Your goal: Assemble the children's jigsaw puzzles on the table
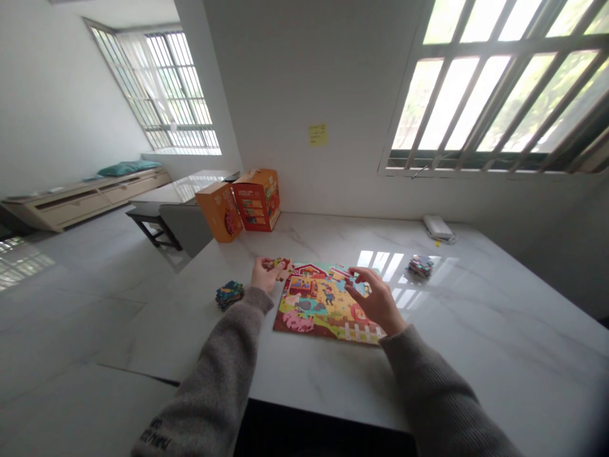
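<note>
A colourful farm-scene jigsaw puzzle lies flat on the white marbled table. At its upper left corner, my left hand is closed on a few puzzle pieces, pinched between thumb and fingers. My right hand hovers over the puzzle's right side, thumb and index finger curved with a gap between them. I make out no piece in that gap. The right hand covers part of the picture beneath it.
A stack of dark blue-green pieces sits left of the puzzle, and another stack at right. Two orange boxes stand at the back left. A white device with a cable lies at the back right.
</note>
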A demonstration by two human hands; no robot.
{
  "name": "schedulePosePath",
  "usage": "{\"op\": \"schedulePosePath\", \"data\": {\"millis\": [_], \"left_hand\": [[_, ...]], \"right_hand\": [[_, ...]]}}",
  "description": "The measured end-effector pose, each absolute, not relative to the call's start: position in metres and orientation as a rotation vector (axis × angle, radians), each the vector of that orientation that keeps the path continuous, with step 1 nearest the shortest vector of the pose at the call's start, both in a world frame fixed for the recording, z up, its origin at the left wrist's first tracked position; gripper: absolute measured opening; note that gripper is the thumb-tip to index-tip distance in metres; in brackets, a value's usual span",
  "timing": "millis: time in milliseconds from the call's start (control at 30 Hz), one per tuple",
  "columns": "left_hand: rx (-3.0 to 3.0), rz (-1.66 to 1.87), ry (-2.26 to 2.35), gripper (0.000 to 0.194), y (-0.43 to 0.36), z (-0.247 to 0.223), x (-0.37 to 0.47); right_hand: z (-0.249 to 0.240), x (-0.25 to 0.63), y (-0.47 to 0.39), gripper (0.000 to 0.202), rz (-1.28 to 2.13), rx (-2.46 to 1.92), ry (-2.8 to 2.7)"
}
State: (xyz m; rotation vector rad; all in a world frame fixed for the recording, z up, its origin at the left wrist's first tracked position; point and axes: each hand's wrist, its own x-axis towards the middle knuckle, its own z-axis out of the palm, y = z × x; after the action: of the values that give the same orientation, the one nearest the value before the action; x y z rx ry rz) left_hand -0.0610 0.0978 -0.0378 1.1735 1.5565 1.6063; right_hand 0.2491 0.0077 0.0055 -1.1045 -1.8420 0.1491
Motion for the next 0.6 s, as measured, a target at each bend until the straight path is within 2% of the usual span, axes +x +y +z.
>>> {"op": "schedulePosePath", "data": {"millis": [100,300,500,600], "left_hand": [[1.248,1.377,1.358,0.053,0.108,-0.024,-0.033],[1.427,1.123,1.463,0.04,0.155,0.001,0.045],[1.423,0.994,1.535,0.053,0.208,-0.015,0.096],[1.448,0.974,1.564,0.052,0.224,-0.025,0.107]], "right_hand": [[0.006,0.256,0.012,0.031,0.134,-1.138,-1.792],[-0.001,0.271,0.021,0.033,0.142,-1.216,-1.675],[-0.008,0.277,0.025,0.032,0.175,-1.247,-1.635],[-0.009,0.277,0.025,0.032,0.182,-1.264,-1.614]]}}
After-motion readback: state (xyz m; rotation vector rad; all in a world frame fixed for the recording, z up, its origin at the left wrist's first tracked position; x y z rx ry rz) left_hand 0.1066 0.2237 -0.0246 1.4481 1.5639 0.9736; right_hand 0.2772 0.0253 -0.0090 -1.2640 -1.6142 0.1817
